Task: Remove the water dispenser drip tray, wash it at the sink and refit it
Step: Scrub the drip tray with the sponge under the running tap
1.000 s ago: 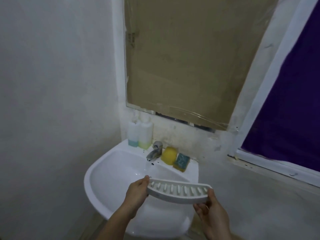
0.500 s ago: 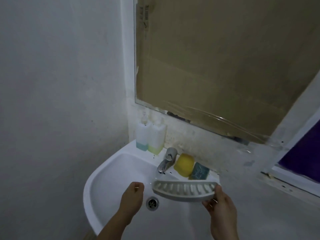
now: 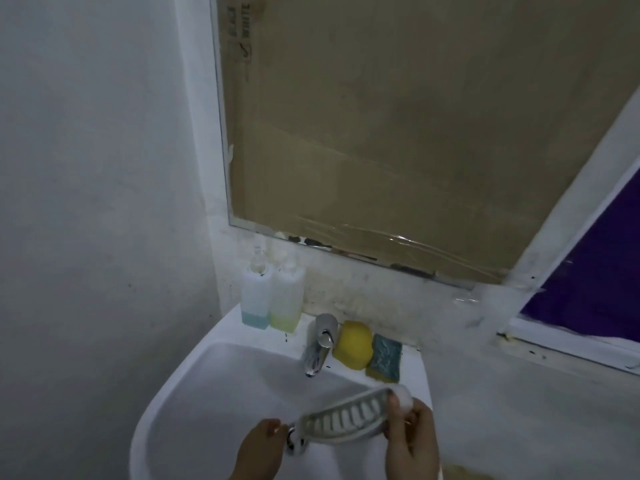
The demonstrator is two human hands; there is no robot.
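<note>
One drip tray point(image 3: 341, 421), slotted, held over the sink point(image 3: 180, 393) basin below the closed tap point(image 3: 317, 344); right hand point(image 3: 410, 441) grip clenched on its end; left hand point(image 3: 258, 452) grip state unclear; risk: one-ended hold, likely slip once wet.

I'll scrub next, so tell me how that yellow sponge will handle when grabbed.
The yellow sponge looks soft and rounded, so it probably squashes and weighs little. It stands on edge on the sink ledge between the tap and green pad, so it may topple.
</note>
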